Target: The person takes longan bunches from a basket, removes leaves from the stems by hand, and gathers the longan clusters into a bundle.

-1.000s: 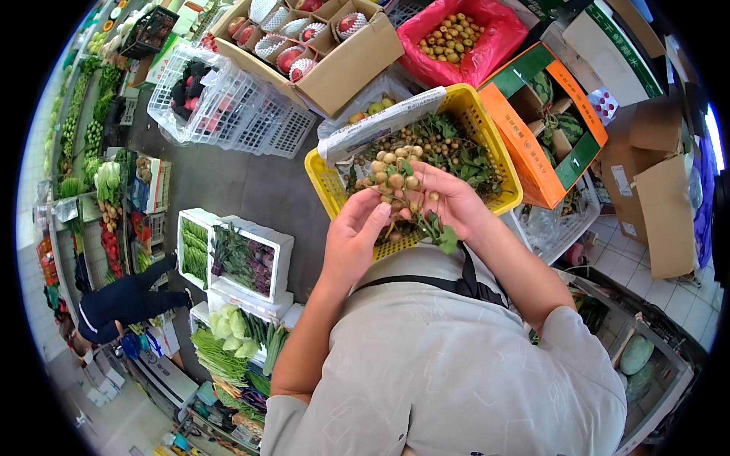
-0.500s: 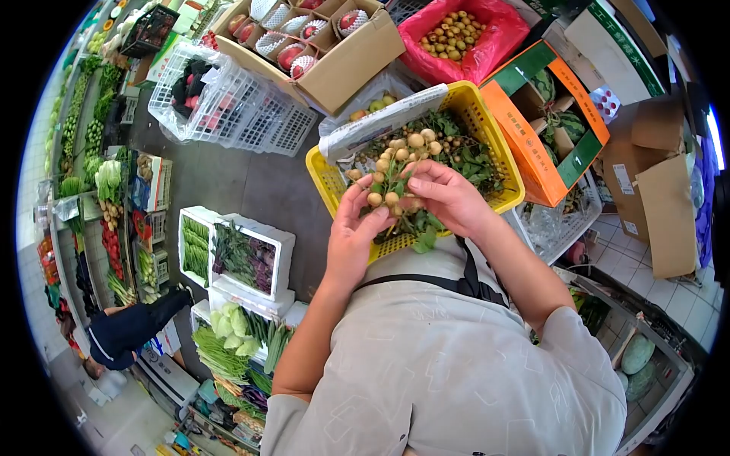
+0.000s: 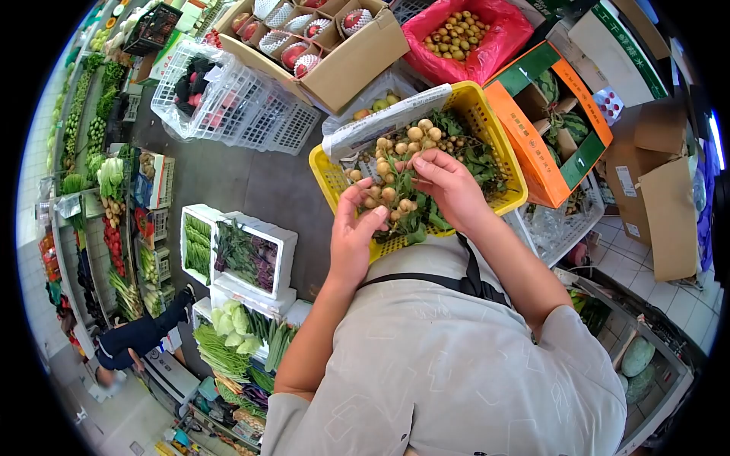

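Observation:
A bunch of round, light brown fruit [image 3: 388, 194] with green leaves hangs between my hands over a yellow basket [image 3: 496, 106]. My left hand [image 3: 356, 232] is at the bunch's left side, its thumb and fingers curled around some of the fruit. My right hand [image 3: 449, 186] pinches the stems near the top right of the bunch. Under and behind it, the basket holds more small fruit and leaves [image 3: 475, 152]. A folded newspaper [image 3: 388, 120] lies over the basket's back left rim.
An orange box with watermelons [image 3: 525, 137] stands right of the basket, and a pink bag of fruit [image 3: 509, 34] behind it. Back left are a cardboard apple box [image 3: 357, 72] and white crates [image 3: 255, 114]. Foam boxes of greens [image 3: 287, 262] stand left. A person [image 3: 137, 338] is far left.
The bunch has been turned and spread between my hands, and my left hand's fingers have opened a little. The person at far left has shifted position.

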`<state>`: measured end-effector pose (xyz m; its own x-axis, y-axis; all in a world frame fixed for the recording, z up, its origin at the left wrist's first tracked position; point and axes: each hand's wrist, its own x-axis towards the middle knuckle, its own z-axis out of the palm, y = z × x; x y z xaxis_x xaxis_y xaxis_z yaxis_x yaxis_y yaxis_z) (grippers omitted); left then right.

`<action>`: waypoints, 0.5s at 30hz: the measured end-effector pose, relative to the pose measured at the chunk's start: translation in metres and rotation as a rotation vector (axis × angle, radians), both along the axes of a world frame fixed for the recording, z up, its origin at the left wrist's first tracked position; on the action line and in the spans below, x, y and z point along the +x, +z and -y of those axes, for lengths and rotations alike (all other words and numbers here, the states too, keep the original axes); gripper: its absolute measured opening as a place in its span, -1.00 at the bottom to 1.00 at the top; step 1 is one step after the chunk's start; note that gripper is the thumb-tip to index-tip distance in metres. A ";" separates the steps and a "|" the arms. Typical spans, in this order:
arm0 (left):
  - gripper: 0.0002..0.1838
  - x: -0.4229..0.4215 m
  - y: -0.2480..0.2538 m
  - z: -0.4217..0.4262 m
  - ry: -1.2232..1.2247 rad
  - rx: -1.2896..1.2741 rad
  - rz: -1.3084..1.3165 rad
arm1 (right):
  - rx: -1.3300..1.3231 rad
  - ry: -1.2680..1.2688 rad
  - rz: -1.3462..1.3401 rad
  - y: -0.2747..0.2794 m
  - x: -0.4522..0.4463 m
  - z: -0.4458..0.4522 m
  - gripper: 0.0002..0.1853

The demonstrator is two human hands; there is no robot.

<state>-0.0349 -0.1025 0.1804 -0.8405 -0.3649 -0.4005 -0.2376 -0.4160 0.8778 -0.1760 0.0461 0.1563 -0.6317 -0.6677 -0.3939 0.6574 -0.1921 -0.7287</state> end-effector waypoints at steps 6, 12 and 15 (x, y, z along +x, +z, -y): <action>-0.39 0.001 -0.001 -0.001 0.076 -0.028 -0.010 | -0.020 -0.196 -0.010 0.005 0.001 0.007 -0.84; -0.41 -0.003 -0.005 -0.001 0.132 -0.029 0.224 | -0.108 -0.230 0.015 0.010 -0.013 0.001 -0.86; -0.41 -0.005 -0.008 0.001 0.085 -0.104 0.376 | -0.140 -0.161 0.215 0.026 -0.012 -0.004 -0.85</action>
<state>-0.0397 -0.1034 0.1727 -0.6075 -0.4814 -0.6318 -0.5191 -0.3615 0.7745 -0.1880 0.0500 0.1822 -0.6458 -0.6227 -0.4418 0.7468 -0.3949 -0.5351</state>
